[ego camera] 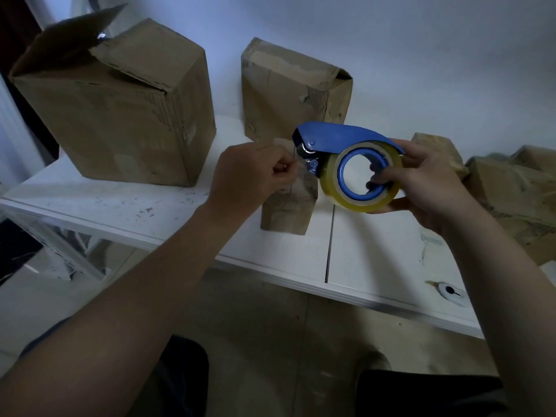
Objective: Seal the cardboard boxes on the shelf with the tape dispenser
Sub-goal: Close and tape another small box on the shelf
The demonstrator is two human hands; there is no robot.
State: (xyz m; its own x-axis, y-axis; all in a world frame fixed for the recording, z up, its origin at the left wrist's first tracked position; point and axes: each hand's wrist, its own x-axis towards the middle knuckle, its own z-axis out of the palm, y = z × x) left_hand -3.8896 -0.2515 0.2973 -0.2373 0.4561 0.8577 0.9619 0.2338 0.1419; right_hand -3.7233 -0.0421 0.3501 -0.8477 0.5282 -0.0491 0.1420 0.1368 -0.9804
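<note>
My right hand grips a blue tape dispenser holding a roll of clear yellowish tape, fingers hooked through its core, above the white shelf. My left hand pinches the clear tape end at the dispenser's front. Directly below and behind the hands stands a small cardboard box. A large box with a raised top flap stands at the left. A medium box stands against the wall.
More crumpled cardboard boxes are piled at the shelf's right end. A small white tape core lies near the shelf's front edge on the right. A white wall backs the shelf. Floor shows below.
</note>
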